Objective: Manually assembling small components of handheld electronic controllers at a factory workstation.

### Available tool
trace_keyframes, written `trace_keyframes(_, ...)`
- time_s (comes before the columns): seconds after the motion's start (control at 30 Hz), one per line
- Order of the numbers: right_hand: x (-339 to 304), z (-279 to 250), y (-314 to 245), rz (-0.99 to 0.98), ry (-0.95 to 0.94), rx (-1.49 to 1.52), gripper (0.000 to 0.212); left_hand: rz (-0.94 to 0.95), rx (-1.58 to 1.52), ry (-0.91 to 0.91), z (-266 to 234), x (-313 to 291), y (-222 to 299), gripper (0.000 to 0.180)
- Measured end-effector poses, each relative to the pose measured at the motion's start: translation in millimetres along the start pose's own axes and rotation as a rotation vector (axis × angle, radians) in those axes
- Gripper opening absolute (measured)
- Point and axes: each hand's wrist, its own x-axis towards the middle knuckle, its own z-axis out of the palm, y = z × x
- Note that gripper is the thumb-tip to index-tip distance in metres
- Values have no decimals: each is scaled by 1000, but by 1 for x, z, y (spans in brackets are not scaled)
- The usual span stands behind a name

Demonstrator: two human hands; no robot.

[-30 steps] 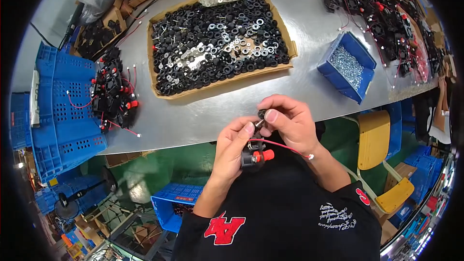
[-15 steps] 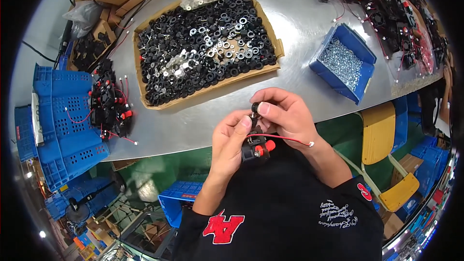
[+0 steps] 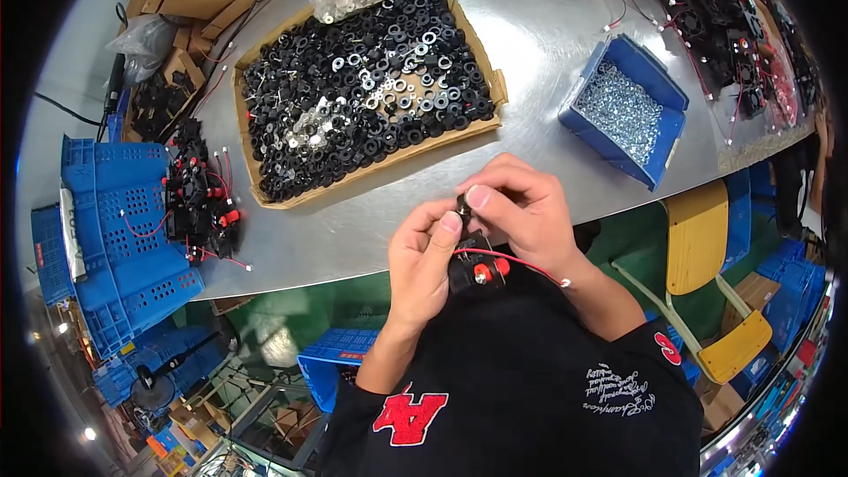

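Near the table's front edge, my left hand [image 3: 422, 256] grips a small black assembly [image 3: 473, 272] with red knob-like parts. From it a red wire [image 3: 526, 262] runs right to a white connector, passing below my right hand. My right hand [image 3: 530, 212] pinches a small dark round piece [image 3: 464, 204] between thumb and forefinger, at the assembly's upper end. Both thumbs lie close together there. Fingers partly hide that joint, so I cannot tell how the piece is seated.
A shallow cardboard tray [image 3: 371, 176] of black rings, washers and small parts lies ahead. To the right stands a blue bin [image 3: 609, 152] of small metal pieces. Similar assemblies lie beside a blue crate [image 3: 132, 238] and at far right [image 3: 742, 44]. A yellow chair [image 3: 695, 243] stands right.
My right fingers have closed further over the dark round piece. The assembly has turned slightly in my left hand, and its red parts show at a different angle. The view has shifted a little.
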Motion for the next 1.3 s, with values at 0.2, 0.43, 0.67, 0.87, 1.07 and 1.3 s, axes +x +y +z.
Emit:
trace_keyframes(0.2, 5, -8, 7, -144, -35, -229, 15, 21, -129, 139, 20, 2, 12, 30)
trace_keyframes(0.43, 6, -1, -13, -178, 207, -200, 25, -112, -113, 49, 10, 3, 10, 47)
trace_keyframes(0.67, -9, -35, -31, -156, 352, 152, 31, -183, -393, -86, -7, 1, 23, 62)
trace_keyframes(0.87, -45, -32, -34, 29, 174, 478, 32, -203, -526, -57, -6, 6, 26, 67)
trace_keyframes(1.07, -36, -7, -27, 252, 9, 660, 31, -209, -559, -66, -8, 3, 25, 65)
trace_keyframes(1.3, -24, 3, -7, 264, 52, 532, 26, -90, -421, 42, -11, -1, 21, 64)
